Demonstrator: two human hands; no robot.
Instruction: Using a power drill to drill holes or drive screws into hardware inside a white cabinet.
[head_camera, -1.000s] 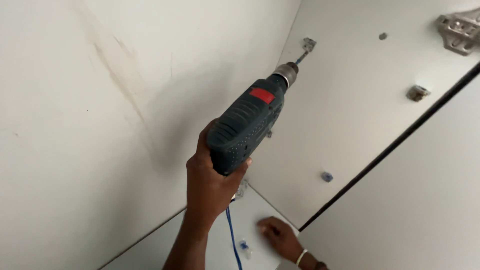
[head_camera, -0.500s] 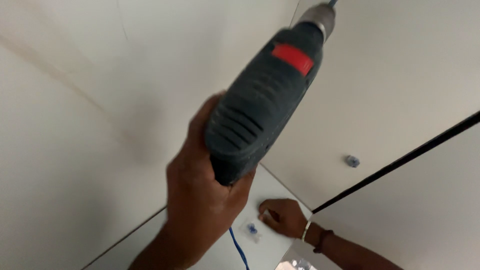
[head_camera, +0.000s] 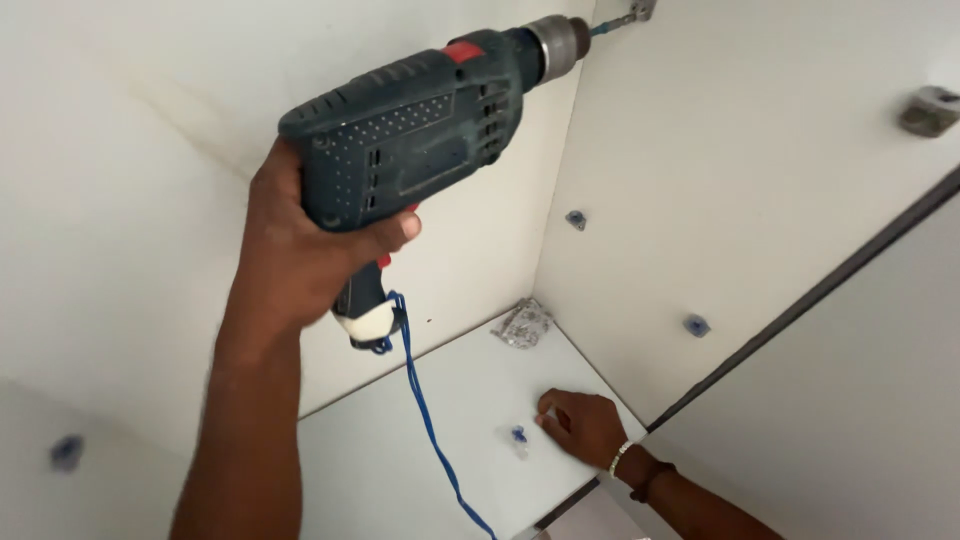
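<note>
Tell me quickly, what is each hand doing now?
Left hand: closed around the drill grip.
Right hand: loosely curled, resting on the white shelf, holding nothing visible.

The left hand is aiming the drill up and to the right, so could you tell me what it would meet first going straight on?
Probably the metal bracket on the white side panel; the left hand has the drill bit reaching it.

Inside a white fitted cabinet (head_camera: 760, 200) being assembled, shelf-pin studs (head_camera: 696, 325), metal bracket (head_camera: 928, 110), corded drill (head_camera: 420, 130)

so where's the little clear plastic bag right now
In the head view the clear plastic bag lies in the back corner of the white shelf, behind the right hand resting there.
</note>
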